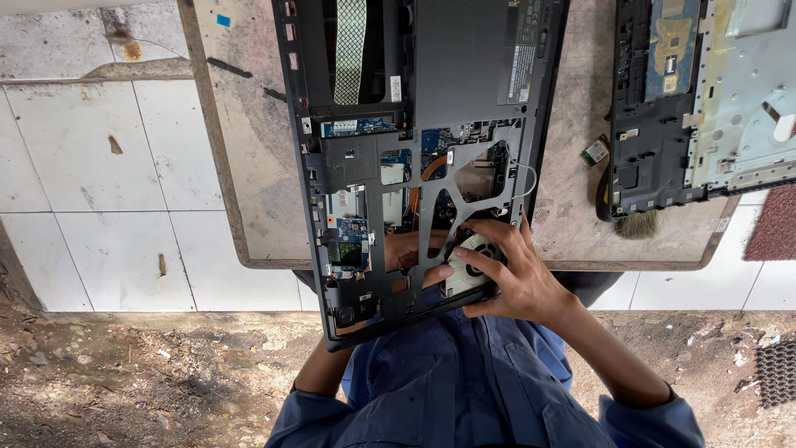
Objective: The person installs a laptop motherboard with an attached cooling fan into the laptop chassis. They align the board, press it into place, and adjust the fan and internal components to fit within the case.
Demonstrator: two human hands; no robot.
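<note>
A dark opened laptop chassis [365,158] lies on a worn tabletop [249,166], its near end hanging over the edge above my lap. Circuit boards and a copper pipe show through its frame. My right hand [518,278] rests on top at the near right corner, thumb and fingers wrapped around a round cooling fan [468,265]. My left hand [404,249] is under the chassis, seen only through the frame openings and pressed against the underside. Its forearm [323,373] comes up from below.
A second stripped laptop part [663,108] lies at the table's right, with a small brush [638,222] and a little green card [594,151] beside it. A flat ribbon cable [350,50] lies in the far half of the chassis. Below are white tiles [99,166] and dirt ground [124,373].
</note>
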